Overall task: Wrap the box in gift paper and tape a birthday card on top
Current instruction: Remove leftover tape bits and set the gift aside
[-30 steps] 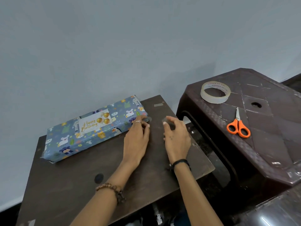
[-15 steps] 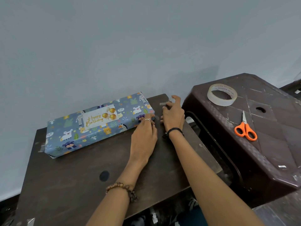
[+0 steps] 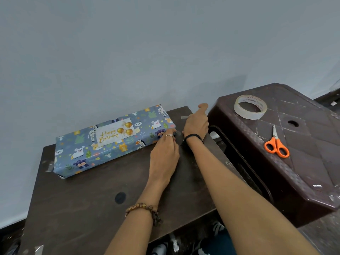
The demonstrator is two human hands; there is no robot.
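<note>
The box point(image 3: 114, 142), wrapped in blue animal-print paper, lies on the dark wooden table point(image 3: 92, 203) by the wall. A white "Happy Birthday" card point(image 3: 115, 132) with gold balloons sits on its top. My left hand point(image 3: 164, 155) rests flat on the table, and its fingertips touch the box's near right corner. My right hand point(image 3: 196, 124) reaches to the table's far right edge. Its thumb is raised, and its bent fingers touch a short tape strip point(image 3: 184, 117) stuck there. The fingertips themselves are hidden behind the hand.
A dark brown plastic stool point(image 3: 303, 177) stands right of the table, a little higher. It carries a roll of clear tape point(image 3: 237, 109) and orange-handled scissors point(image 3: 276, 146). The grey wall is close behind the box. Bits of tape stick to the table's left edge point(image 3: 49, 167).
My right hand has moved from beside my left hand to the tape strip at the table's far right edge. My left hand has stayed at the box's corner.
</note>
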